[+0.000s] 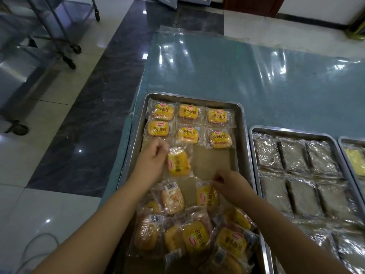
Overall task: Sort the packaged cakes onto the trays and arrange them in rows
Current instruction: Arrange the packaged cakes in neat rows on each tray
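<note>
A steel tray (241,123) holds two neat rows of three yellow packaged cakes (187,123) at its far end. My left hand (152,161) pinches one yellow cake packet (178,164) by its wrapper edge, just below the second row. My right hand (231,183) grips the wrapper of another yellow cake packet (205,195) at the top of a loose pile of cakes (193,232) filling the tray's near end. Some packets in the pile lie face down.
To the right stands a second steel tray (254,135) filled with rows of dark cakes in clear wrappers (294,155). A third tray (342,141) with yellow items shows at the right edge. The table (237,76) has a glossy plastic cover. A wheeled cart (59,36) stands on the floor at left.
</note>
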Available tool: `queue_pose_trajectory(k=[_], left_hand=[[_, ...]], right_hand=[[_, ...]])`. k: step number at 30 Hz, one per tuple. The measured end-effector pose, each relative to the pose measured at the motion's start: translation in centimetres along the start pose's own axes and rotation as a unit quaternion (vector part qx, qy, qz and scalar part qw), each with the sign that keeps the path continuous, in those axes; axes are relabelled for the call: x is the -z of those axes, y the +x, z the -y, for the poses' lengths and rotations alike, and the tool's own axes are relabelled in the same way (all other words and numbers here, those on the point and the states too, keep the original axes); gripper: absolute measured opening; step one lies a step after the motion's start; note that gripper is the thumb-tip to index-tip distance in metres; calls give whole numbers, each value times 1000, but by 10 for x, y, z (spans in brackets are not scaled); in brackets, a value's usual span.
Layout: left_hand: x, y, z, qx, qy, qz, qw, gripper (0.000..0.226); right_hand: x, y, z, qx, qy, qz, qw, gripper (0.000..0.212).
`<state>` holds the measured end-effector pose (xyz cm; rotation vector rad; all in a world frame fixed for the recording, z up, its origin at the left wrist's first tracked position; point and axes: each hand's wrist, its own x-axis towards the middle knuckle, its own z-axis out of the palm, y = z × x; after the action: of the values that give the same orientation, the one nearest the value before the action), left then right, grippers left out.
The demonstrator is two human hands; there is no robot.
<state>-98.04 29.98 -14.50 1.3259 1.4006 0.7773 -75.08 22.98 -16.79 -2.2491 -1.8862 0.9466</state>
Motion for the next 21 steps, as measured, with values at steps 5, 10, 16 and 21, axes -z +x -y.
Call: queue_pose_trajectory(k=[5, 10, 16, 21], left_hand=[[11, 40, 4, -191, 328, -18, 925, 14], [3, 59, 19, -252, 539, 124, 794, 36], [-1, 23, 38, -211, 472, -23, 856, 48], [-3, 0, 57, -178, 504, 20, 845, 42]], right_hand=[[3, 7, 7, -88, 181, -160, 967, 12], [-4, 12, 17, -161, 369, -156, 902, 12], [-20, 10, 21, -53, 40, -196, 978, 5], [-37, 13, 33, 90, -71, -164, 980, 31]])
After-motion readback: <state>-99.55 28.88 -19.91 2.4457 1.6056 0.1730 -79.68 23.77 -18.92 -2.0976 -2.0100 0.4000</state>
